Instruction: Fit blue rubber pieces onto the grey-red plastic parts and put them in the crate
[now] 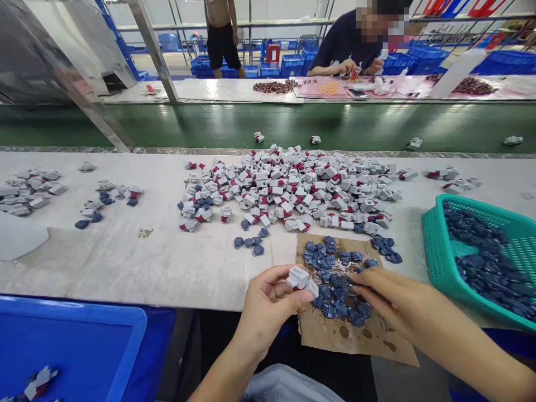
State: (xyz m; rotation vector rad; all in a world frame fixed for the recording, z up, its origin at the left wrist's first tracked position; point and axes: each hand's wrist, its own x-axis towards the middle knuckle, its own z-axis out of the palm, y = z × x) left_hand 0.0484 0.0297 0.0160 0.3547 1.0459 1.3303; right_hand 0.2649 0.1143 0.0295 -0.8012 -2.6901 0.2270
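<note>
My left hand (272,312) is closed around a light grey plastic piece (302,280) with a bit of dark red on its underside, held just left of the cardboard's middle. My right hand (389,293) reaches in from the right, thumb and forefinger pinched at a dark blue plastic piece (347,281) largely covered by the fingertips. Beneath both hands lies a brown cardboard sheet (326,340), wet and stained, carrying many small dark blue pieces (330,310). A few more blue pieces (251,242) lie on the table to the left.
A large heap of grey-and-red pieces (293,187) covers the middle of the white table (167,268). At right stands a green basket (435,234) of blue pieces; at lower left, a blue tray (84,335). Behind runs a green conveyor (209,120). Across it, a person (347,44) handles small parts.
</note>
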